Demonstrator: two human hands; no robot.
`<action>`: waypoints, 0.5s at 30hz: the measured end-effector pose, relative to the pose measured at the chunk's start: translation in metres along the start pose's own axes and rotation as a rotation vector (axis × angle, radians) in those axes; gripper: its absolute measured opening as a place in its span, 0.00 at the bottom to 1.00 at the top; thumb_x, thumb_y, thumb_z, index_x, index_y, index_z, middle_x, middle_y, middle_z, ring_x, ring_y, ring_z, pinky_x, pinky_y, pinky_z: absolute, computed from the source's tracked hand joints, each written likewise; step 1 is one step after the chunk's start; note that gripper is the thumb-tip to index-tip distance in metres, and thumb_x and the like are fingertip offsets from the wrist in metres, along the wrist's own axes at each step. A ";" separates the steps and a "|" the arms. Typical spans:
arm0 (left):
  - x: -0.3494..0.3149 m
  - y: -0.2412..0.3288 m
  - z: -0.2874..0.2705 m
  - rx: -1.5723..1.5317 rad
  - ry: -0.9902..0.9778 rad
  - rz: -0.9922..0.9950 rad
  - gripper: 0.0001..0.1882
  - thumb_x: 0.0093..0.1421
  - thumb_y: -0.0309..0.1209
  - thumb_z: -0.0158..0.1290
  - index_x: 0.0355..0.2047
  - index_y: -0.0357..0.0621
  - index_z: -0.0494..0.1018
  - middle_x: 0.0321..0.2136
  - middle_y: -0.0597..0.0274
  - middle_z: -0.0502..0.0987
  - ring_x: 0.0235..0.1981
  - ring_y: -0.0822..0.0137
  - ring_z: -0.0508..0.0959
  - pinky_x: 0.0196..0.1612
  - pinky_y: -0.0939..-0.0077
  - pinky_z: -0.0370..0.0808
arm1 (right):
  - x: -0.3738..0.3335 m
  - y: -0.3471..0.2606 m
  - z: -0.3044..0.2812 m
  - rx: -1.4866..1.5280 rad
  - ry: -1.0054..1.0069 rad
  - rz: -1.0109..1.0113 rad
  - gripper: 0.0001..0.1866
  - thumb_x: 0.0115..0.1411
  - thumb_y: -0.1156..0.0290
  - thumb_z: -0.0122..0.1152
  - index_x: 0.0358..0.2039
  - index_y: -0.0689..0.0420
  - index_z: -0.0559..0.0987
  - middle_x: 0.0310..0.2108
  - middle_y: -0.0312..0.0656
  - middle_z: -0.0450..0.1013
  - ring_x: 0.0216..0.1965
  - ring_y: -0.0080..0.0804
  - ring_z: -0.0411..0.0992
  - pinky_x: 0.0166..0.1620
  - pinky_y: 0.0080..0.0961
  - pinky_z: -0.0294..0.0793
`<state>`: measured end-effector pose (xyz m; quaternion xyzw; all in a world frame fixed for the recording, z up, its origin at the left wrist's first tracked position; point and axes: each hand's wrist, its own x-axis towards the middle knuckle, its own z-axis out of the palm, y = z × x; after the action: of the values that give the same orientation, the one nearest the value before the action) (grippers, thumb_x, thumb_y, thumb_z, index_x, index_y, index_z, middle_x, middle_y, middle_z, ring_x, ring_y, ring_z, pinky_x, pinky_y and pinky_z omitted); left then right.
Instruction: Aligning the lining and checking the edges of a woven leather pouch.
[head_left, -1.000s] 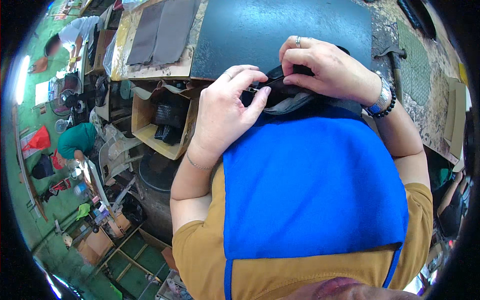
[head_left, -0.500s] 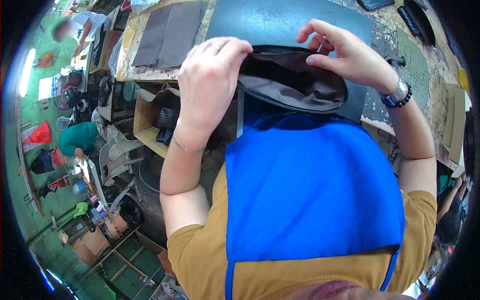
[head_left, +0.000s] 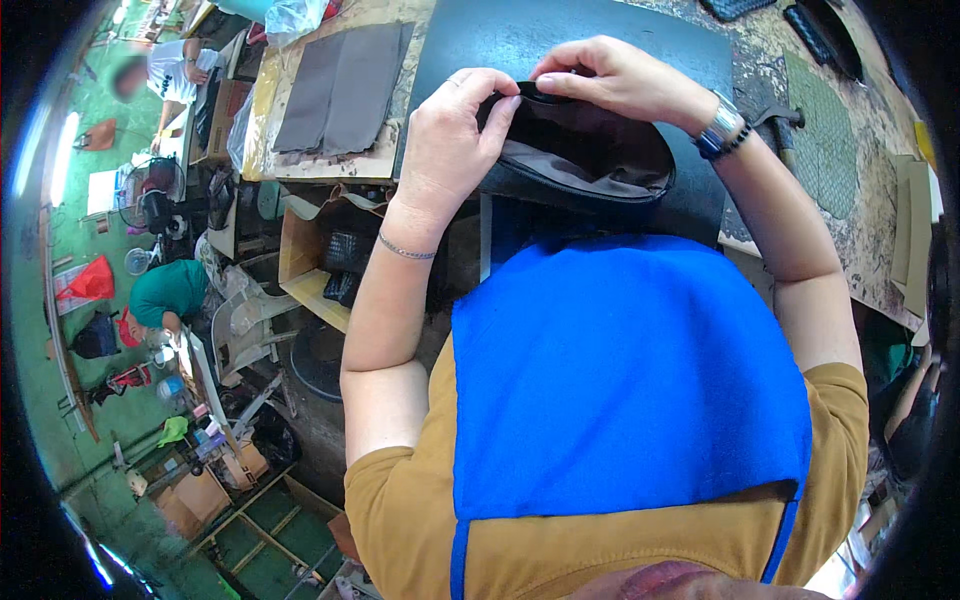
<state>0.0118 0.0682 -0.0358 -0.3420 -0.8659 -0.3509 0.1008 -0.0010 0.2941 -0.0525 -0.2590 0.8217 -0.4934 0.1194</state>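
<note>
A black bag [head_left: 590,192] with a grey-brown lining lies on its side, its long oval mouth gaping upward at the table edge close to my blue apron. My left hand [head_left: 455,140] is closed on the rim at the far left end of the mouth, thumb and forefinger pinching it. Right beside it, my right hand [head_left: 630,85] pinches the far rim, the fingertips of both hands nearly meeting. The bottom of the bag's inside is in dark shadow. Beneath the bag is a dark smooth work board [head_left: 480,50].
Flat dark brown sheets [head_left: 340,90] lie on the table to the left. A hammer [head_left: 784,130] and a green textured piece [head_left: 820,135] lie at the right. An open cardboard box [head_left: 305,255] holding black woven items stands below left. Two people are farther off at the left.
My right hand has moved left along the rim to meet my left hand, which has shifted slightly right. The bag's mouth has narrowed and moved a little left.
</note>
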 end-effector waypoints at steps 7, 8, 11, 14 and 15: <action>-0.006 -0.004 -0.003 -0.031 -0.047 -0.007 0.05 0.59 0.26 0.56 0.36 0.40 0.75 0.35 0.58 0.78 0.37 0.64 0.79 0.42 0.75 0.75 | 0.014 -0.001 -0.006 -0.160 -0.020 -0.066 0.14 0.64 0.62 0.58 0.40 0.61 0.80 0.27 0.38 0.77 0.29 0.21 0.71 0.37 0.22 0.72; -0.007 -0.005 -0.004 -0.072 -0.075 -0.011 0.05 0.59 0.26 0.57 0.36 0.40 0.75 0.36 0.57 0.79 0.37 0.64 0.79 0.42 0.74 0.75 | 0.013 0.000 -0.007 -0.199 0.016 -0.084 0.14 0.64 0.63 0.58 0.38 0.61 0.80 0.26 0.39 0.77 0.29 0.22 0.71 0.36 0.23 0.72; -0.005 -0.002 -0.007 -0.031 -0.054 0.006 0.06 0.59 0.28 0.58 0.33 0.39 0.75 0.37 0.57 0.79 0.37 0.64 0.79 0.41 0.74 0.75 | 0.010 -0.008 -0.002 -0.186 -0.017 -0.112 0.13 0.63 0.64 0.58 0.38 0.62 0.79 0.26 0.40 0.76 0.28 0.22 0.70 0.35 0.24 0.72; -0.004 -0.001 -0.004 -0.051 -0.002 -0.095 0.07 0.57 0.30 0.60 0.29 0.38 0.76 0.35 0.56 0.80 0.36 0.65 0.79 0.41 0.74 0.75 | 0.008 -0.005 0.004 -0.149 0.035 -0.120 0.13 0.61 0.62 0.59 0.36 0.61 0.81 0.29 0.45 0.79 0.29 0.32 0.75 0.36 0.29 0.74; -0.004 0.000 -0.003 -0.052 -0.002 -0.096 0.07 0.57 0.30 0.60 0.29 0.38 0.76 0.35 0.56 0.80 0.36 0.65 0.79 0.41 0.74 0.75 | 0.009 -0.006 0.004 -0.140 0.045 -0.098 0.13 0.61 0.62 0.59 0.36 0.61 0.81 0.29 0.44 0.79 0.29 0.31 0.75 0.36 0.29 0.74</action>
<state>0.0141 0.0637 -0.0352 -0.3029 -0.8720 -0.3772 0.0740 -0.0044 0.2840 -0.0488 -0.2953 0.8430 -0.4458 0.0582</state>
